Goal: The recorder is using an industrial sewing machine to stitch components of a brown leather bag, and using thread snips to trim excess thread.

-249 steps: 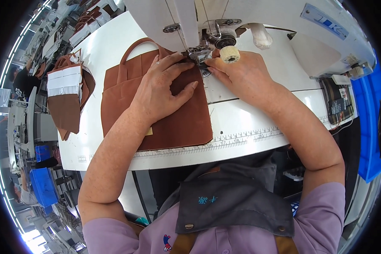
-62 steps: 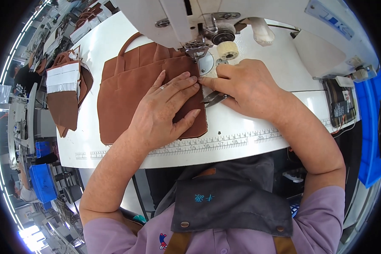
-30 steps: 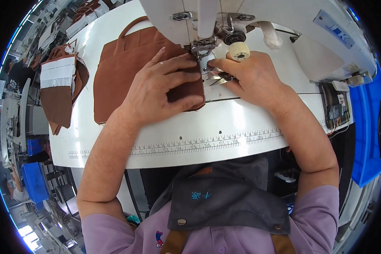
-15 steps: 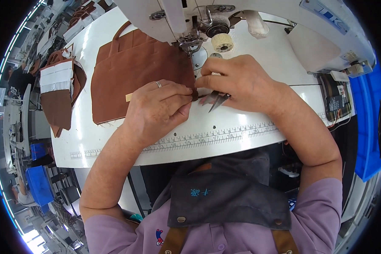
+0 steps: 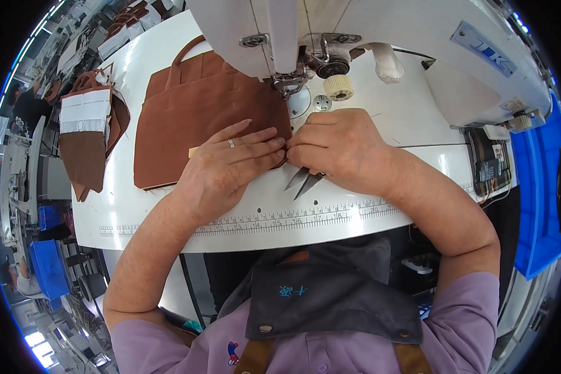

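A brown handbag (image 5: pixel 212 100) with a looped handle lies flat on the white sewing table, its right edge beside the sewing machine's needle area (image 5: pixel 288 87). My left hand (image 5: pixel 221 165) rests on the bag's lower right part, fingers stretched out, a ring on one of them. Against the bag's right edge, my right hand (image 5: pixel 352 149) has its thumb and fingers pinched together near my left fingertips. Small scissors (image 5: pixel 305 182) are tucked in that right hand, blades sticking out below it and spread apart. Whatever the pinching fingertips hold is hidden.
Brown bag pieces with white lining (image 5: pixel 84 121) lie at the table's left. The machine's white arm (image 5: pixel 411 43) spans the far side. A printed ruler (image 5: pixel 274 220) runs along the near edge. A blue bin (image 5: pixel 536 206) stands at right.
My left fingers have straightened from a pinch and lie flatter on the bag. My right hand has closed in at the bag's edge, and the scissors have swung down and left.
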Demonstrator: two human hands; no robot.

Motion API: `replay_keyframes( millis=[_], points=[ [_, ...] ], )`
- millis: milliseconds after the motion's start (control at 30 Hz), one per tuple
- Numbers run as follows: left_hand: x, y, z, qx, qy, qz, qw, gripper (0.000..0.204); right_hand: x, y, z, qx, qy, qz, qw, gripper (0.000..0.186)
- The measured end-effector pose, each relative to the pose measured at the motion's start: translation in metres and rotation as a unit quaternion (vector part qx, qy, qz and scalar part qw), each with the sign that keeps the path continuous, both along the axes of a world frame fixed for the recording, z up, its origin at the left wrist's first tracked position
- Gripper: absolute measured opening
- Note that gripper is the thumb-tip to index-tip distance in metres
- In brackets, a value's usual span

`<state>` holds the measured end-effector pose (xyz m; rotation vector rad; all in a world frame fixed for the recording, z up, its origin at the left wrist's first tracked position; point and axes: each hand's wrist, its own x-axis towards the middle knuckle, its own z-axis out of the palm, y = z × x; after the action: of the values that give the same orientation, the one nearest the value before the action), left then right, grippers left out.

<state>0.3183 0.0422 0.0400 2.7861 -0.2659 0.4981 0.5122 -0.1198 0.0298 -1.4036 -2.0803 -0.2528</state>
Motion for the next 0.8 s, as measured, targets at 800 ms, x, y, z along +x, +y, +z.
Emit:
replay_keyframes(
  millis=[800],
  points=[
    [0.051, 0.052, -0.012, 0.035, -0.078, -0.016, 0.996, 0.028, 0.008, 0.0, 0.01, -0.135, -0.018, -0.213, 0.968, 0.05]
  ],
)
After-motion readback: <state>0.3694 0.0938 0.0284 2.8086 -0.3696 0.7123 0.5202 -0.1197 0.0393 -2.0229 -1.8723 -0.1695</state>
